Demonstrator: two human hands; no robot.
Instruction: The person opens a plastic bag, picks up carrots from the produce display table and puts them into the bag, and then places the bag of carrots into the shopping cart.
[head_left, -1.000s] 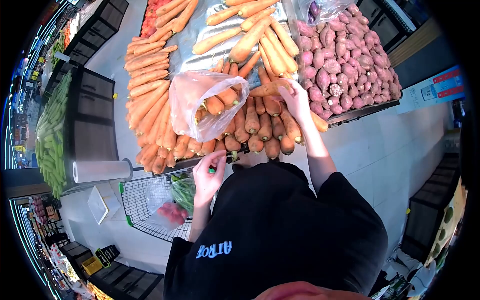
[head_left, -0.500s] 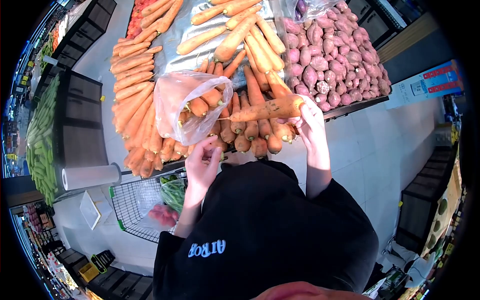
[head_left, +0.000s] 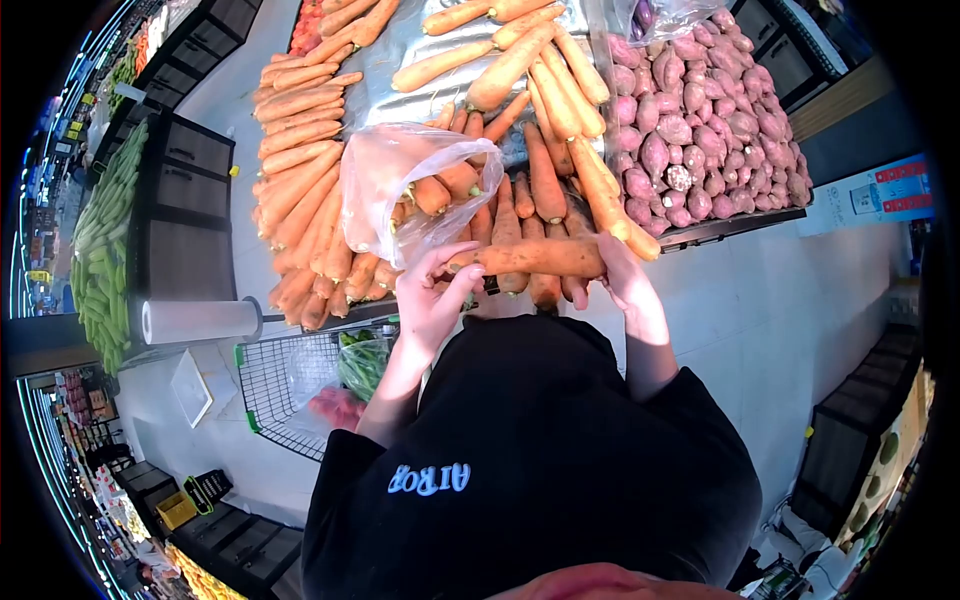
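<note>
A long carrot (head_left: 530, 258) with dark specks lies level between my hands, close to the front of the carrot display. My right hand (head_left: 630, 278) grips its thick end. At the thin end, my left hand (head_left: 436, 296) has thumb and fingers closed around the tip. Just beyond my left hand sits a clear plastic bag (head_left: 375, 195), its mouth facing right and toward me, with several carrots inside. More loose carrots (head_left: 507, 215) lie behind and under the held one, partly hidden by it.
Purple sweet potatoes (head_left: 690, 130) are heaped to the right of the carrots. A shopping cart (head_left: 275, 385) with bagged produce stands at my left, below a plastic bag roll (head_left: 200, 321). Green vegetables (head_left: 105, 270) fill a stand at far left.
My left hand has come up from below the bag to the carrot's thin end. The carrot is now lower and more level. The view has shifted slightly.
</note>
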